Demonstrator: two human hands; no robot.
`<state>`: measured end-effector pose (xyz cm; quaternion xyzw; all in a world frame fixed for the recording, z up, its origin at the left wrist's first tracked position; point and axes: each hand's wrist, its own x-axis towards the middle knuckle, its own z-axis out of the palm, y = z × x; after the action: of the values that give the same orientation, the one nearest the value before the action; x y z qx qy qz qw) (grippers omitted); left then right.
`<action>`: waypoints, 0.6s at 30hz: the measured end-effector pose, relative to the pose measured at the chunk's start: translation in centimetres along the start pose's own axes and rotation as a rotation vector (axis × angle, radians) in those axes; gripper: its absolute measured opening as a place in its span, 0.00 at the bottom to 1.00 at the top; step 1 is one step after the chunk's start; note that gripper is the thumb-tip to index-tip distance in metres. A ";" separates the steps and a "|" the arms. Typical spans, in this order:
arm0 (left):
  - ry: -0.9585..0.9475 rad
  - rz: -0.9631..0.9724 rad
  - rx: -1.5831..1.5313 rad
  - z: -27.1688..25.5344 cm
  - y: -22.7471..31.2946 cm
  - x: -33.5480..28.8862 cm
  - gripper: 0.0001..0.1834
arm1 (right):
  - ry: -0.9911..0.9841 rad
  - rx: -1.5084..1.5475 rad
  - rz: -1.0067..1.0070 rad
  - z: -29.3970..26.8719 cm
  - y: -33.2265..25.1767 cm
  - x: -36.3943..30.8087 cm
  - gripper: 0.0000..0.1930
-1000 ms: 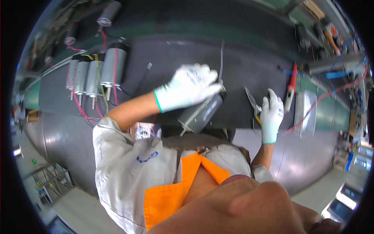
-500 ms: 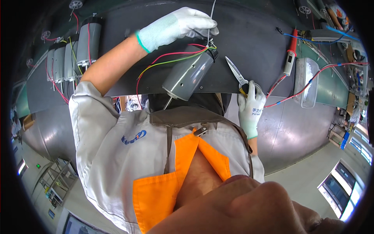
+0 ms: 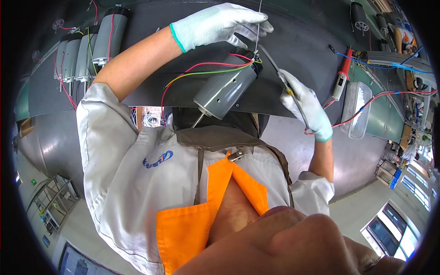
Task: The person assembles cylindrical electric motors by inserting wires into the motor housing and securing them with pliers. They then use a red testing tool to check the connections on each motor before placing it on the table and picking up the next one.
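Note:
A grey cylindrical motor point(image 3: 225, 90) lies tilted at the bench's near edge, its shaft toward me. Red and yellow-green wires point(image 3: 201, 72) leave its black far end. From the wire bundle there, a thin white cable tie point(image 3: 257, 40) stands up. My left hand point(image 3: 220, 26), in a white glove, is above that end with fingers stretched beside the tie and thumb apart. Gloved too, my right hand point(image 3: 305, 98) is closed on scissors point(image 3: 283, 79), seen edge-on. Their tips are near the tie; whether they touch it I cannot tell.
Several similar grey motors point(image 3: 109, 36) stand at the left with loose wires. On the right are a red-and-white handheld tool point(image 3: 341, 78) on a cord, a clear plastic box point(image 3: 356, 110) and a blue cable point(image 3: 366, 64). The dark bench top point(image 3: 160, 94) ends just before my apron.
My right hand has lifted the scissors from the bench edge and swung their tips toward the tie. My left hand has shifted slightly right and its fingers have spread.

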<state>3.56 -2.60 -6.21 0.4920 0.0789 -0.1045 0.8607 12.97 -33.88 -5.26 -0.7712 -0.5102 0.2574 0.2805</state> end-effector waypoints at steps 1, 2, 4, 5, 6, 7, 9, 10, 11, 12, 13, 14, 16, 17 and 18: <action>-0.016 0.021 0.009 0.0 -0.1 0.1 0.20 | -0.039 -0.073 -0.010 -0.5 -0.3 0.4 0.42; 0.003 0.022 0.024 0.2 0.0 0.1 0.20 | -0.083 -0.141 -0.024 -1.2 -1.3 1.2 0.41; 0.040 0.028 0.056 0.6 0.2 -0.2 0.20 | -0.156 -0.260 -0.025 -2.3 -3.6 2.3 0.38; 0.027 0.015 0.047 0.5 0.2 -0.1 0.20 | -0.148 -0.334 -0.016 -2.5 -4.1 2.4 0.38; 0.015 0.003 0.038 0.2 0.1 0.1 0.20 | -0.139 -0.409 -0.008 -2.6 -4.5 2.6 0.37; 0.002 -0.009 0.030 0.0 0.1 0.2 0.20 | -0.130 -0.483 0.001 -2.7 -4.7 2.6 0.36; 0.101 0.006 0.109 0.6 0.5 -0.5 0.20 | -0.135 -0.533 0.009 -2.6 -4.8 2.4 0.34; 0.154 0.015 0.148 0.8 0.8 -0.9 0.19 | -0.138 -0.559 0.009 -2.6 -4.8 2.3 0.33; 0.148 0.124 0.123 0.6 0.8 -1.4 0.19 | -0.116 -0.446 0.057 -2.5 -4.8 2.1 0.33; 0.146 0.236 0.098 0.0 0.8 -2.4 0.19 | -0.096 -0.333 0.102 -2.4 -4.7 1.8 0.32; 0.147 0.349 0.073 -0.6 0.8 -3.7 0.19 | -0.079 -0.221 0.143 -2.4 -4.4 1.6 0.32; 0.094 0.350 0.249 -0.7 1.8 -6.3 0.18 | -0.011 -0.284 0.140 -2.3 -3.5 1.4 0.32; -0.104 0.305 0.539 -1.2 3.5 -13.0 0.17 | 0.053 -0.620 0.210 -2.5 -0.5 0.7 0.28; -0.253 0.263 0.651 -1.8 3.7 -16.2 0.17 | 0.111 -0.796 0.192 -2.5 1.6 0.1 0.27; -0.275 0.145 0.866 -2.3 3.3 -19.3 0.17 | 0.135 -0.890 0.124 -2.7 2.1 -0.1 0.27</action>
<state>-14.36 2.96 -0.05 0.7921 -0.1215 -0.1315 0.5836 16.12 -35.07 -4.81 -0.8610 -0.5045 -0.0215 -0.0613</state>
